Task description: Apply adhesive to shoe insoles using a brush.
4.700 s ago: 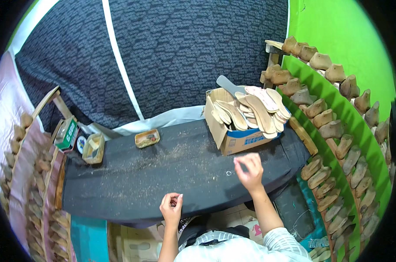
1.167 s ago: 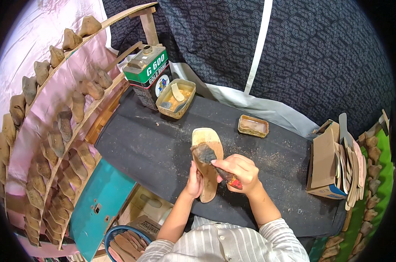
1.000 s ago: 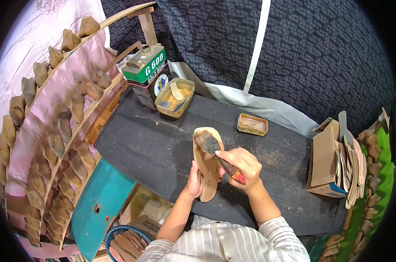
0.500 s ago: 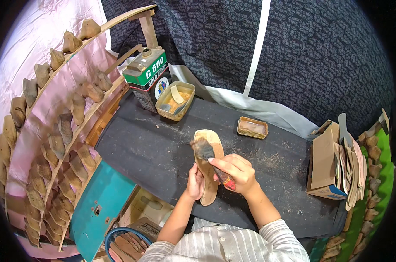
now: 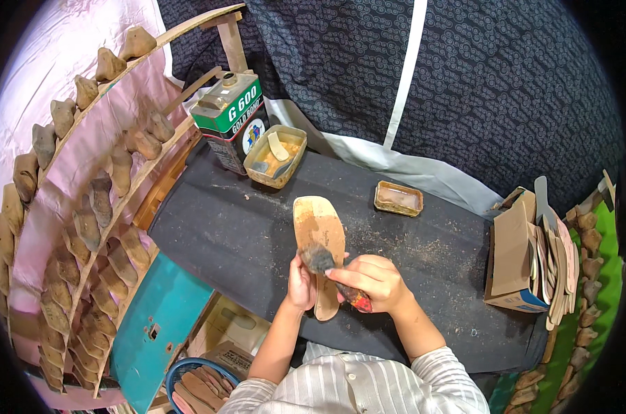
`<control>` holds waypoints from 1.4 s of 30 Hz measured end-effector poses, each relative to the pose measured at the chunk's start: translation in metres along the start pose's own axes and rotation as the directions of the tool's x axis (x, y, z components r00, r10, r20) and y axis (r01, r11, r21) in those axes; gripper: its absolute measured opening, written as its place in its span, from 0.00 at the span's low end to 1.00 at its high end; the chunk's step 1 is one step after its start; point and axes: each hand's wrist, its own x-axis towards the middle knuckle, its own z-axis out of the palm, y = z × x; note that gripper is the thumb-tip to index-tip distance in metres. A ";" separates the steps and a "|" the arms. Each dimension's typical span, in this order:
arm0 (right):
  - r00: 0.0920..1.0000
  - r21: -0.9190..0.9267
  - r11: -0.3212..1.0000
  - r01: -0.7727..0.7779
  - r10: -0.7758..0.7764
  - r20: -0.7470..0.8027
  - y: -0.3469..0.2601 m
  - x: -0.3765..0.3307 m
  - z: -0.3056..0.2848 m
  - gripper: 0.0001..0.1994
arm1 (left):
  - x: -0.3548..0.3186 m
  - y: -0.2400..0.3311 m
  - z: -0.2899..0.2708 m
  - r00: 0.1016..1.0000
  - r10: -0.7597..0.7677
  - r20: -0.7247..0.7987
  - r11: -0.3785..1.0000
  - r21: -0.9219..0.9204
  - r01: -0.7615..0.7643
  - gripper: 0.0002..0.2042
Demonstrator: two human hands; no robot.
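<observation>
Brush met sole at midlength as you worked above the dark-covered table. The sole sat directly between your hands, its long axis running away from you, the broad end far and tipped slightly left, the narrow end toward you. Your left hand was the nearer one, pinching the sole's left edge; its fingers underneath were hidden. Your right hand was just off the opposite edge, thumb and fingers pinching the brush's red-and-dark handle, bristles pointing up and left across the sole. Whether that hand also touched the sole, you could not tell.

Beyond your left hand, a tub held amber residue, a pale strip and grey bits, just beside a green-and-black can. Far right of the tub, a small dish held something pale. At the table's right end, a carton bristled with upright soles. Below left, a blue basket carried brown pieces.
</observation>
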 end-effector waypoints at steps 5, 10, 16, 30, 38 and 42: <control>0.998 0.076 0.996 -0.035 0.031 0.063 0.001 0.003 -0.009 0.22 | -0.002 0.009 -0.005 0.997 0.048 0.063 0.997 0.065 -0.052 0.32; 0.965 -0.153 0.983 -0.101 0.059 -0.254 0.007 0.016 -0.004 0.23 | -0.003 0.004 -0.014 0.985 0.016 0.169 0.998 0.049 -0.024 0.33; 0.988 -0.164 0.983 -0.083 0.060 -0.143 0.011 0.007 0.001 0.20 | -0.005 0.010 -0.002 0.994 0.037 0.105 0.997 0.060 -0.044 0.33; 0.991 -0.074 0.994 -0.078 0.069 -0.117 0.004 0.005 0.002 0.20 | -0.006 0.009 0.002 0.998 0.041 -0.047 0.994 -0.096 -0.045 0.33; 0.997 0.118 0.993 -0.025 0.015 0.081 0.002 -0.006 -0.004 0.19 | -0.005 0.015 -0.003 0.997 0.051 0.059 0.996 0.064 -0.055 0.36; 0.977 -0.085 0.992 -0.093 0.074 -0.201 0.004 0.005 -0.007 0.18 | -0.004 0.008 -0.013 0.977 -0.014 0.212 0.999 0.043 0.005 0.35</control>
